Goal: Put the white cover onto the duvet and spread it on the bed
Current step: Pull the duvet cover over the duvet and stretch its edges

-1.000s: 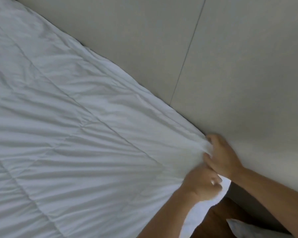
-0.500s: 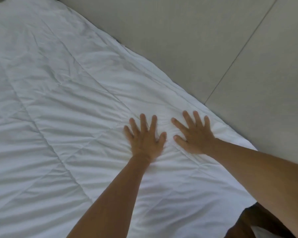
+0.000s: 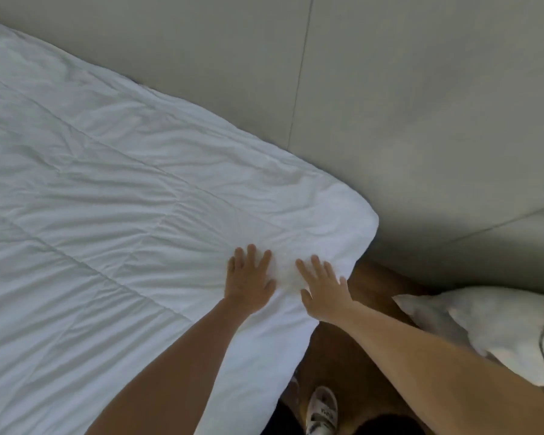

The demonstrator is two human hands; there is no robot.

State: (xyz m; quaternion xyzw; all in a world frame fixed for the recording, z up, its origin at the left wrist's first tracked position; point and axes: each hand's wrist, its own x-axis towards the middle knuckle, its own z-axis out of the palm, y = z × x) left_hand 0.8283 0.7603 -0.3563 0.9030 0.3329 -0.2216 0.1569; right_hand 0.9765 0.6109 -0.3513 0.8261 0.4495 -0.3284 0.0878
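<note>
Bare forearms, no sleeves; white shoe (image 3: 322,409) with dark markings.

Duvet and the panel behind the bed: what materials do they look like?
Duvet: white woven fabric, probably cotton or a blend, matte, over soft filling; it creases finely and shows quilted stitch lines. Panel: smooth matte beige with a thin vertical seam; upholstery or laminate, cannot tell.

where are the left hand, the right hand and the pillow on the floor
left hand (image 3: 248,282), head view, back of the hand, flat on the duvet
right hand (image 3: 325,288), head view, back of the hand, near the duvet corner
pillow (image 3: 484,321), head view, its white top face
</note>
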